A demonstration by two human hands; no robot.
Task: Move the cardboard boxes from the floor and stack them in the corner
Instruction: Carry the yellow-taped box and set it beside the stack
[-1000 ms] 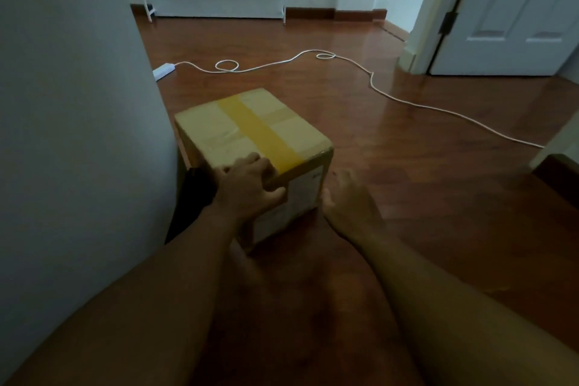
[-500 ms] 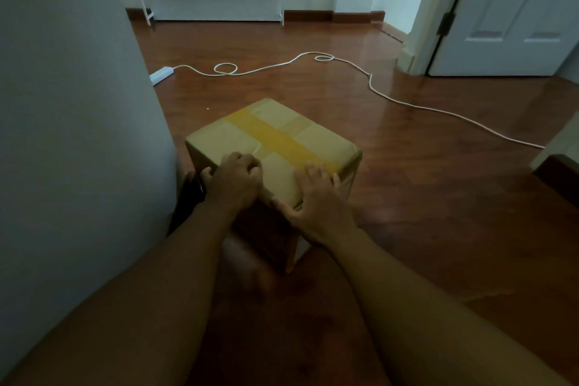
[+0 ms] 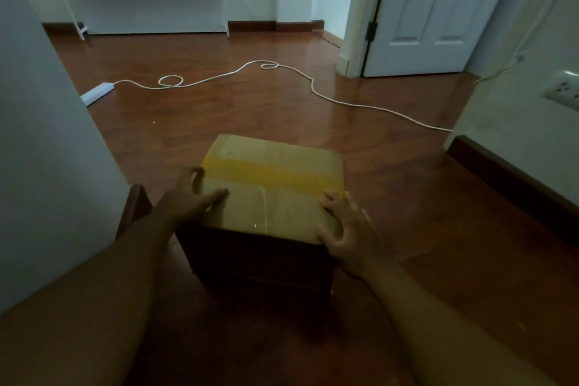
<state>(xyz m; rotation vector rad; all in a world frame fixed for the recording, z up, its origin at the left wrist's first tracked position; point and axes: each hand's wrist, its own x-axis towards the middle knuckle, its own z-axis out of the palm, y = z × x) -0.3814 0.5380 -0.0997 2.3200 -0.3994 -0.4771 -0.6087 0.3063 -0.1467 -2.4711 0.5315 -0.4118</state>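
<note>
One cardboard box (image 3: 275, 185), sealed with a yellow tape strip across its top, is in the lower middle of the head view above the wooden floor. My left hand (image 3: 188, 200) grips its near left edge, thumb on the top face. My right hand (image 3: 347, 229) clasps its near right corner, fingers spread over the top edge. The box's near side is in deep shadow, and I cannot tell whether its base touches the floor.
A white wall (image 3: 47, 166) runs close on the left, with a dark baseboard end (image 3: 134, 207) beside the box. A white cable (image 3: 313, 88) and power strip (image 3: 97, 92) lie across the floor ahead. A white door (image 3: 438, 9) stands at back right, a wall with a socket (image 3: 564, 88) at right.
The box has turned and shifted right, away from the left wall. My right hand went from the box's lower side to its top right corner; my left hand stayed on the left edge.
</note>
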